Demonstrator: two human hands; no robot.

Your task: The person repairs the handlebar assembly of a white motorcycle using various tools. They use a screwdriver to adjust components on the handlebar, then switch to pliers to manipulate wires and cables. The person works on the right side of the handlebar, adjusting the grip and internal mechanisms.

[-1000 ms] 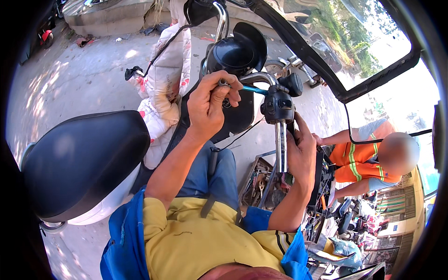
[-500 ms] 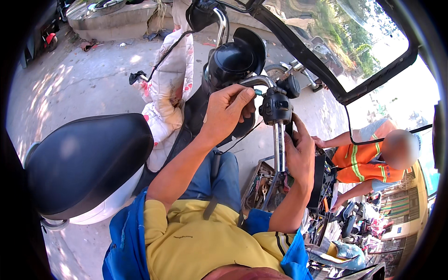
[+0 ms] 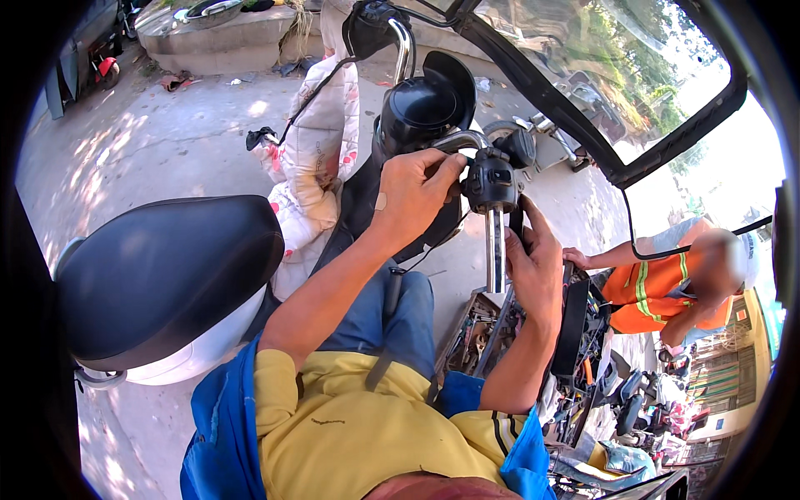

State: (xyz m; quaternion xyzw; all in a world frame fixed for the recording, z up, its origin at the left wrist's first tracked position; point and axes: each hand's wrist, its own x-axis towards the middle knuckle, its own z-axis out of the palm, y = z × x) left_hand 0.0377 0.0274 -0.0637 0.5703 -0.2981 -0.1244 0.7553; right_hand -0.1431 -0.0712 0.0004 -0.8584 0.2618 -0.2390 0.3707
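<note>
Chrome handlebars (image 3: 494, 250) of a scooter stand in front of me, with a black switch housing (image 3: 490, 185) clamped round the bar. My left hand (image 3: 412, 193) is closed in a pinch against the housing's left side; whatever its fingertips hold is hidden. On the bar's other side, my right hand (image 3: 537, 262) curls its thumb and fingers at a black lever-like part (image 3: 516, 218) just below the housing. No grip covers the bare bar end. A thin black cable (image 3: 439, 246) hangs under my left hand. The black headlight cowl (image 3: 425, 104) is beyond it.
The black seat (image 3: 171, 279) is at my left, a padded white cover (image 3: 312, 158) beyond it. A black-framed windscreen (image 3: 575, 108) rises at upper right. Toolboxes (image 3: 479, 325) full of tools stand at right, by a person in an orange vest (image 3: 654, 287).
My left fingertips have moved in against the housing, and the small teal piece they pinched is now out of sight. The person in orange has raised one hand toward their head.
</note>
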